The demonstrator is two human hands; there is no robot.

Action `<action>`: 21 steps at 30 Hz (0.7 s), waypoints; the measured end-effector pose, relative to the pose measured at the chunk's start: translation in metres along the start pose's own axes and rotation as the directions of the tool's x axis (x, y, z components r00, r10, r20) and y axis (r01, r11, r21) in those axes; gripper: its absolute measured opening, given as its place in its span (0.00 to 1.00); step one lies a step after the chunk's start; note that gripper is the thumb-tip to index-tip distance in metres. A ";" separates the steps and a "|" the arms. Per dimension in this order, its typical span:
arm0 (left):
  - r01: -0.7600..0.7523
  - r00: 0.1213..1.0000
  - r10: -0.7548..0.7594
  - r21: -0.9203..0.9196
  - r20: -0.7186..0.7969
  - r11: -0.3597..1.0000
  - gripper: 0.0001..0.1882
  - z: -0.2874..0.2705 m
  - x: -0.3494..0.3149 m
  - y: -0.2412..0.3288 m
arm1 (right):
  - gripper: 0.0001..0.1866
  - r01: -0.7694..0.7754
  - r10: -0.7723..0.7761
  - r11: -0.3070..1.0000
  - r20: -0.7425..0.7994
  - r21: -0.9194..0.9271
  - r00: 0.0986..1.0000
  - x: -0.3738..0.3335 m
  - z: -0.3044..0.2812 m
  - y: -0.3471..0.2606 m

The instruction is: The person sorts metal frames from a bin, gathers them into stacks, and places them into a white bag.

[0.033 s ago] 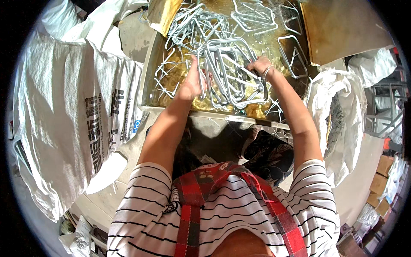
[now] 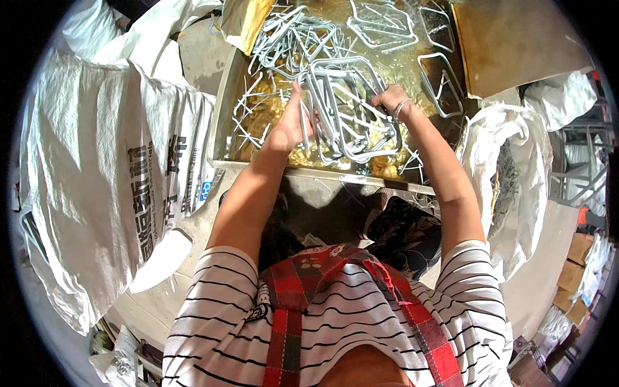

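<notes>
My left hand (image 2: 293,122) is closed around the left side of a stack of light grey frames (image 2: 351,109), its thumb pointing up and its fingertips partly hidden behind the bars. The frames have rounded corners and thin crossing bars inside. On the upper right edge of the same stack, my right hand (image 2: 391,98) grips with curled fingers; a bracelet circles its wrist. Both hands hold the stack tilted over a metal-rimmed tray (image 2: 221,122) with a wet, yellowish-brown inside. A tangled heap of similar grey frames (image 2: 300,39) lies just beyond, at the upper left.
Single frames (image 2: 441,85) lie along the tray's right side, and loose thin grey pieces (image 2: 248,119) at its left. Large white woven sacks (image 2: 97,161) stand on the left. An opened white sack (image 2: 516,148) is at the right, below a brown panel (image 2: 516,45).
</notes>
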State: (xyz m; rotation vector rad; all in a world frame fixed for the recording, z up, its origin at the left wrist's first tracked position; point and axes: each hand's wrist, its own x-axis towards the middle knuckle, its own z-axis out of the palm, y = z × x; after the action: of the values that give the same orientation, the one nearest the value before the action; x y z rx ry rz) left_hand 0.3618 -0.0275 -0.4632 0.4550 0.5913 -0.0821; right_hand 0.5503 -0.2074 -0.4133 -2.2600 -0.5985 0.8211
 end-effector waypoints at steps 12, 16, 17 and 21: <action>-0.231 0.968 0.245 0.217 -0.043 0.948 0.14 0.058 -0.040 0.020 | 0.51 0.127 -0.115 0.991 -0.227 0.041 0.967 -0.004 0.003 -0.029; -0.381 0.918 0.394 0.184 -0.039 0.906 0.14 0.057 -0.043 0.031 | 0.53 0.064 0.010 0.968 -0.291 0.244 0.957 -0.037 -0.014 -0.014; -0.411 0.906 0.423 0.173 -0.034 0.895 0.14 0.059 -0.043 0.032 | 0.55 -0.111 0.140 0.910 -0.044 0.399 0.989 -0.043 -0.016 -0.007; -0.448 0.884 0.459 -0.122 0.087 0.886 0.12 0.069 -0.047 0.035 | 0.51 -0.404 0.292 0.408 0.303 0.818 0.907 -0.062 0.016 -0.011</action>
State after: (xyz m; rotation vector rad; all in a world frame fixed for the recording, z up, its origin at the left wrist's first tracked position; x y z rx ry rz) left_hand 0.3652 -0.0288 -0.3731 0.4799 0.3618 0.3678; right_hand 0.4937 -0.2305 -0.3907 -1.3478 0.2916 1.1301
